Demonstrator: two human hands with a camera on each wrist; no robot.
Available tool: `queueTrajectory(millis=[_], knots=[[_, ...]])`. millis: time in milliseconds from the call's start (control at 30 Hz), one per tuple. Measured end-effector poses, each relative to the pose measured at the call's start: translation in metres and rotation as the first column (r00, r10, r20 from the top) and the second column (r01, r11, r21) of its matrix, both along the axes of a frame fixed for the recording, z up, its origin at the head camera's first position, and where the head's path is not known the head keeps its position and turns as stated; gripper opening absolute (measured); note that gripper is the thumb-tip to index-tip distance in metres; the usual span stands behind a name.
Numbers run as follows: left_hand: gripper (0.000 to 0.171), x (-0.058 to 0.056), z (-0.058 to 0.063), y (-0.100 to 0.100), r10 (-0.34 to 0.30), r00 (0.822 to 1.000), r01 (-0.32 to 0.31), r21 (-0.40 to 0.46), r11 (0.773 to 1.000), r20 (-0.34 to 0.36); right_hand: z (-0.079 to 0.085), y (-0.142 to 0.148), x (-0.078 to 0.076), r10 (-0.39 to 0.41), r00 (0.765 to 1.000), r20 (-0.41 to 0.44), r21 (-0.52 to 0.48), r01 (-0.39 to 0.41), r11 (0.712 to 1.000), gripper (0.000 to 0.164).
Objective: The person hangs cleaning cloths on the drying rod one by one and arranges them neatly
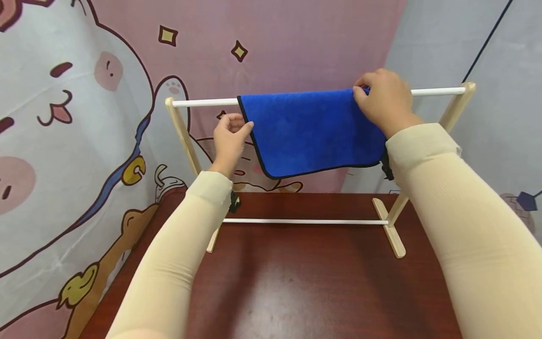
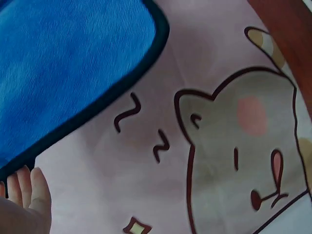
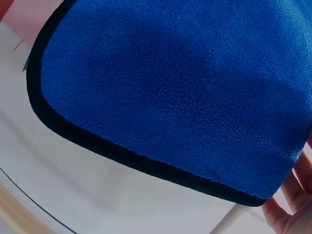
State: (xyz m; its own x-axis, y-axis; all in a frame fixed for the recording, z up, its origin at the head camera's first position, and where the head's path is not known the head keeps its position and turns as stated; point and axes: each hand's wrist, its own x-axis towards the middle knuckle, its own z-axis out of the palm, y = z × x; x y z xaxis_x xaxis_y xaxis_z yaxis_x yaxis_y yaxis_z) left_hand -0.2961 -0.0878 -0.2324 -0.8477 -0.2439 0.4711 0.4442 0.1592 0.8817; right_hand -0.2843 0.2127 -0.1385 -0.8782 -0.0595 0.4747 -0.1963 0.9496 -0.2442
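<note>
A blue plush towel (image 1: pixel 313 132) with black trim hangs folded over the top white bar (image 1: pixel 205 102) of a wooden rack. My left hand (image 1: pixel 230 141) is at the towel's left edge, thumb and fingers bent together around the black trim. In the left wrist view the fingertips (image 2: pixel 24 183) meet that trim. Higher up, my right hand (image 1: pixel 385 99) pinches the towel's top right part at the bar, thumb in front. The right wrist view shows its fingers (image 3: pixel 292 195) beside the trimmed edge, partly hidden by the towel (image 3: pixel 170 97).
The rack's wooden foot (image 1: pixel 389 228) stands on a dark red-brown table (image 1: pixel 296 273). A lower white bar (image 1: pixel 305 221) joins the two sides. Behind hangs a pink and white cartoon-printed cloth (image 1: pixel 296 42).
</note>
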Motion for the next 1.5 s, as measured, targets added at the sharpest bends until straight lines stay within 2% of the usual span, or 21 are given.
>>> queueTrajectory(millis=[200, 367, 600, 800, 900, 1100, 1233, 1367, 1500], knots=[[0.03, -0.001, -0.009, 0.006, -0.037, 0.993, 0.035, 0.018, 0.999, 0.109, -0.007, 0.003, 0.003, 0.032, 0.998, -0.057, -0.041, -0.035, 0.999, 0.035], [0.028, -0.001, -0.01, 0.008, -0.043, 0.99, 0.037, 0.05, 0.998, 0.136, -0.011, 0.006, 0.005, 0.043, 0.995, -0.091, -0.069, -0.049, 0.996, 0.034], [0.019, 0.004, -0.002, 0.009, -0.058, 0.994, 0.047, 0.119, 0.992, 0.097, -0.02, 0.012, 0.014, 0.023, 0.979, -0.204, -0.18, -0.061, 0.982, 0.032], [0.018, 0.005, 0.003, 0.008, -0.037, 0.998, 0.029, 0.142, 0.989, 0.058, -0.031, 0.024, 0.023, -0.012, 0.953, -0.303, -0.249, -0.067, 0.966, 0.028], [0.018, 0.006, 0.006, 0.006, -0.025, 0.999, 0.019, 0.146, 0.989, 0.041, -0.037, 0.029, 0.025, -0.021, 0.945, -0.326, -0.271, -0.072, 0.96, 0.027], [0.018, 0.009, 0.013, 0.004, -0.017, 1.0, 0.015, 0.141, 0.99, 0.013, -0.048, 0.038, 0.026, -0.067, 0.958, -0.28, -0.359, -0.039, 0.932, 0.032], [0.017, 0.011, 0.017, 0.003, -0.011, 1.0, 0.01, 0.138, 0.99, 0.001, -0.057, 0.042, 0.023, -0.087, 0.977, -0.197, -0.447, -0.01, 0.895, 0.038], [0.017, 0.011, 0.021, 0.003, -0.02, 1.0, 0.019, 0.16, 0.987, 0.005, -0.065, 0.046, 0.02, -0.069, 0.993, -0.098, -0.522, 0.008, 0.853, 0.046], [0.016, 0.01, 0.03, 0.001, -0.007, 1.0, 0.006, 0.174, 0.985, 0.009, -0.067, 0.046, 0.017, -0.027, 0.998, -0.061, -0.595, -0.015, 0.804, 0.036]])
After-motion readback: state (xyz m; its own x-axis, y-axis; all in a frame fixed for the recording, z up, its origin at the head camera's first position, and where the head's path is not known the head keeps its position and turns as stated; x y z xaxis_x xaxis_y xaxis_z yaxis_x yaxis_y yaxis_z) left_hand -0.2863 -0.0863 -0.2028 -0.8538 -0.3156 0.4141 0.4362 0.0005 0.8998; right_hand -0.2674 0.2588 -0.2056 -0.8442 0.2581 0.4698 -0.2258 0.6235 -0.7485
